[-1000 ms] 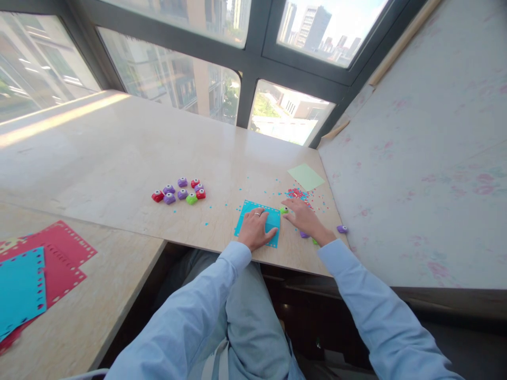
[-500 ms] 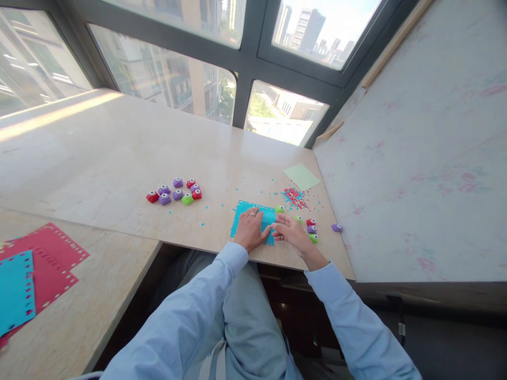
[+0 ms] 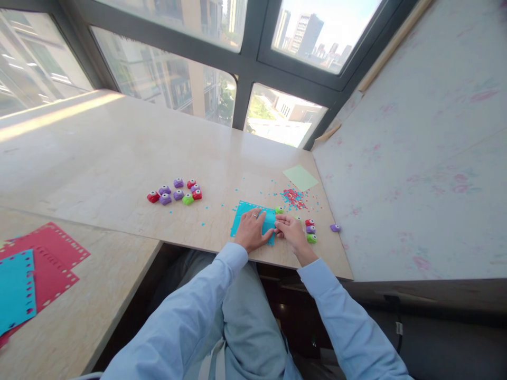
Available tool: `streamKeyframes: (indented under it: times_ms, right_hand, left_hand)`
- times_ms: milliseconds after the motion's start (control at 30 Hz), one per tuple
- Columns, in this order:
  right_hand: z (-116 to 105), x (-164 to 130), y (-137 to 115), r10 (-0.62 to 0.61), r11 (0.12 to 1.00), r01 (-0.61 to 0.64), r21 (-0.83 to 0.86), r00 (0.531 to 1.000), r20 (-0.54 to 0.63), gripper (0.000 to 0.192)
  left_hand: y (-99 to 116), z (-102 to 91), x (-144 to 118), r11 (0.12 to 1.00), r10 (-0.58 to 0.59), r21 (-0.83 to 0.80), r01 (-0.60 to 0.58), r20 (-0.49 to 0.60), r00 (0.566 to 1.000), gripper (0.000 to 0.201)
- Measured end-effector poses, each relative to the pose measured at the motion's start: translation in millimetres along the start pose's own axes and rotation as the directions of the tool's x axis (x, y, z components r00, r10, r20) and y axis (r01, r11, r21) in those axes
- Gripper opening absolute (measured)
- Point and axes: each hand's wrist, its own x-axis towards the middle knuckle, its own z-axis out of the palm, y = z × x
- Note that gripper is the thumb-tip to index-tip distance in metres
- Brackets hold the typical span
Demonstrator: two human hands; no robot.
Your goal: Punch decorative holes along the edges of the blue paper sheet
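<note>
A blue sheet of paper with punched holes along its edges lies on the counter before me. My left hand rests spread on it, a ring on one finger, pressing it down. At the sheet's right edge, my right hand has its fingers pinched together on the paper; the exact contact is partly hidden. A green craft punch sits just beyond the right fingertips. Beside that hand stand a red punch, a purple punch and another green punch.
Several punches are grouped to the left. Red and blue paper bits lie in a pile near a pale green sheet. A lone purple punch is by the wall. Punched red sheets and a blue sheet lie at lower left.
My right hand has moved slightly left, and its spread fingers have closed together at the blue paper's right edge. My left hand stays in place on the sheet.
</note>
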Motion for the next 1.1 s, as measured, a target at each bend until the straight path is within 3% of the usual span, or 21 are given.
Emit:
streamKeyframes:
  times_ms: [267,367,467,567,633,700,767,933,1100]
  right_hand:
    - [-1,-2,0,-0.016,1.0,0.016,-0.022,1.0,-0.009,0.023]
    - [-4,-4,-1,-0.046,0.99,0.045,-0.136,0.999,-0.002,0.027]
    - [-12,-4,-4,-0.152,0.941,0.14,-0.309,0.988,-0.013,0.033]
    - [-22,2,-13,-0.377,0.793,0.33,-0.511,0.926,0.014,0.033]
    - [-29,10,-20,-0.516,0.608,0.476,-0.635,0.845,0.14,0.034]
    - [-34,22,-25,-0.548,0.414,0.578,-0.704,0.775,0.314,0.037]
    - [-37,35,-27,-0.503,0.289,0.622,-0.727,0.745,0.438,0.043]
    - [-39,59,-26,-0.36,0.222,0.625,-0.749,0.766,0.533,0.043]
    - [-37,65,-25,-0.354,0.227,0.62,-0.751,0.771,0.53,0.036]
  left_hand:
    - [-1,-0.3,0,1.0,0.011,-0.028,-0.011,0.005,1.0,0.055]
    - [-1,-0.5,0,1.0,0.009,-0.018,-0.008,0.015,1.0,0.052]
    - [0,-1.7,0,1.0,0.005,-0.009,-0.005,0.025,1.0,0.051]
    - [0,-2.3,1,1.0,0.01,-0.006,-0.01,0.029,1.0,0.051]
    - [0,-2.2,1,1.0,0.017,-0.006,-0.017,0.031,0.999,0.051]
    - [-1,-2.1,1,1.0,0.021,-0.001,-0.021,0.031,0.999,0.052]
    - [-1,-2.2,1,1.0,0.017,0.001,-0.017,0.029,0.999,0.051]
    - [0,-3.6,1,1.0,0.003,-0.018,-0.002,0.026,1.0,0.048]
    - [1,-4.1,2,0.999,-0.002,-0.033,0.002,0.016,1.0,0.047]
